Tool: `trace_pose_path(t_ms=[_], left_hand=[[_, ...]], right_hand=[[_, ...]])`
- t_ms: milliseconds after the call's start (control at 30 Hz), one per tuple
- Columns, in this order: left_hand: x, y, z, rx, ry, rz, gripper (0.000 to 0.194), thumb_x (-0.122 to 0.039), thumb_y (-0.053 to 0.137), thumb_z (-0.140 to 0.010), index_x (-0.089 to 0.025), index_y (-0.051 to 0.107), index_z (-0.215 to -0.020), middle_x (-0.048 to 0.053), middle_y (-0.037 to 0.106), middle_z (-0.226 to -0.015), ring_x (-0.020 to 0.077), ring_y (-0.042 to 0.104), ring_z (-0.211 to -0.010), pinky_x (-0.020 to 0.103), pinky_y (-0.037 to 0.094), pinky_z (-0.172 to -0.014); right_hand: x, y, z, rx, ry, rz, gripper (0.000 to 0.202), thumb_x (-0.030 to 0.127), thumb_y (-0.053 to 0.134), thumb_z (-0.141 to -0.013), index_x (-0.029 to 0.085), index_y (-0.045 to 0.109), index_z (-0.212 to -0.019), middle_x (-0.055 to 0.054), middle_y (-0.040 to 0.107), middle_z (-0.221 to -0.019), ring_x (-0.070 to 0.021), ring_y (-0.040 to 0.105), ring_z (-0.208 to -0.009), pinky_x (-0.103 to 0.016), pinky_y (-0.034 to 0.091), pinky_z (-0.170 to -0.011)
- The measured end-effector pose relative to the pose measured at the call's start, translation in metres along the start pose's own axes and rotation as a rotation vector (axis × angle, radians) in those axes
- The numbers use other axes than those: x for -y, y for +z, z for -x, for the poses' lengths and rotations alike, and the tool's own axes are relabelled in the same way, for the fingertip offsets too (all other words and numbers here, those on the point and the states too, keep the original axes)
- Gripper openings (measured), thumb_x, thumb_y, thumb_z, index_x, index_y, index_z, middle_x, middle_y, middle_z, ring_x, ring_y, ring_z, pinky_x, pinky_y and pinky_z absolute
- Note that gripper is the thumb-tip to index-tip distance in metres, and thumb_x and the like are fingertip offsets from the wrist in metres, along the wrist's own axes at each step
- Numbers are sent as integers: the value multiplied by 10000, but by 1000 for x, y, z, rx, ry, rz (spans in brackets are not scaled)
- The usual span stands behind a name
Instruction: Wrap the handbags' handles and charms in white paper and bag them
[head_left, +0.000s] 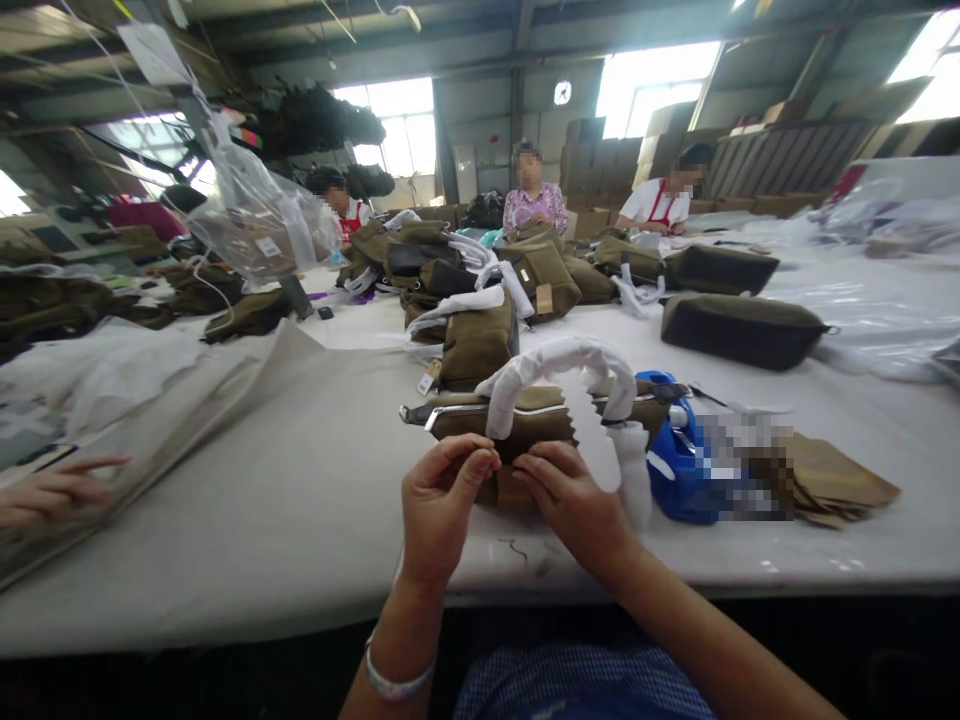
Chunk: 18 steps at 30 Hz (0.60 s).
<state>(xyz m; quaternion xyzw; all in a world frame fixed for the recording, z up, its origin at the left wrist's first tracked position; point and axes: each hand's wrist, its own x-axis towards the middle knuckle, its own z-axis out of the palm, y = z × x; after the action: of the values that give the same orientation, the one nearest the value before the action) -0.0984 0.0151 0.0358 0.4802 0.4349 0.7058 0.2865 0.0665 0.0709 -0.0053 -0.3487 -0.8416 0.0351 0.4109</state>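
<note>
Olive-brown, silver-zipped fabric bag point(538, 427): your 12 o'clock. Your L hand point(454, 490): fingertips pinched closed, contents not vis. Your R hand point(576, 498): can't tell grip. Step (est.): fingertip work, bag front; next calls for steady pinch.

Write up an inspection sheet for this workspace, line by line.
Surface: pale table, some dark marks near the front edge.
Job's things: brown bag with a silver zip; handles wrapped in white; jagged white strip against them.
Clutter: blue jug and brown papers to the right; more bags behind.
Hands: left hand pinched at the bag's front, contents too small to tell; right hand beside it, grip unclear.
Cables: thin white cord near the post at left.
Surroundings: three people across the table; another person's hand at left.
</note>
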Motion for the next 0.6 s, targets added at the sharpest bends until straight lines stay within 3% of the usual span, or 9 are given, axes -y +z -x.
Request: trace_pose_path(t_ms=[167,333,467,600], left_hand=[[-7,2,-1,79,55,-207,142,-289,678,-940,-230,799,-985,36,726,-932,138,670,-830,224,549,-767],[-8,7,3,136,17,-332,193,-289,671,-935,-230,772,-1089,38,750,-976,169,697,-889,261,556,-823],[-6,9,5,103,23,-388,141,-285,709,-903,-222,764,-1016,21,761,-920,162,698,-819,262,559,-793],[-10,10,5,122,116,-433,102,-231,691,-916,-232,775,-973,25,761,-980,156,701,-899,250,543,-845]], right_hand=[[0,-1,-2,-21,-5,-46,228,278,551,-1002,217,762,-1059,-98,741,-1019,-238,716,-964,-349,611,-850],[9,-11,-9,-165,64,-183,150,246,622,-953,249,762,-1008,-70,740,-1006,-217,721,-920,-367,610,-857],[14,-21,-15,-206,213,-378,88,300,688,-917,258,761,-944,-53,735,-985,-217,713,-915,-348,608,-831],[15,-29,-19,-119,385,-601,129,340,720,-883,224,741,-936,-44,709,-930,-168,666,-698,-284,574,-628]])
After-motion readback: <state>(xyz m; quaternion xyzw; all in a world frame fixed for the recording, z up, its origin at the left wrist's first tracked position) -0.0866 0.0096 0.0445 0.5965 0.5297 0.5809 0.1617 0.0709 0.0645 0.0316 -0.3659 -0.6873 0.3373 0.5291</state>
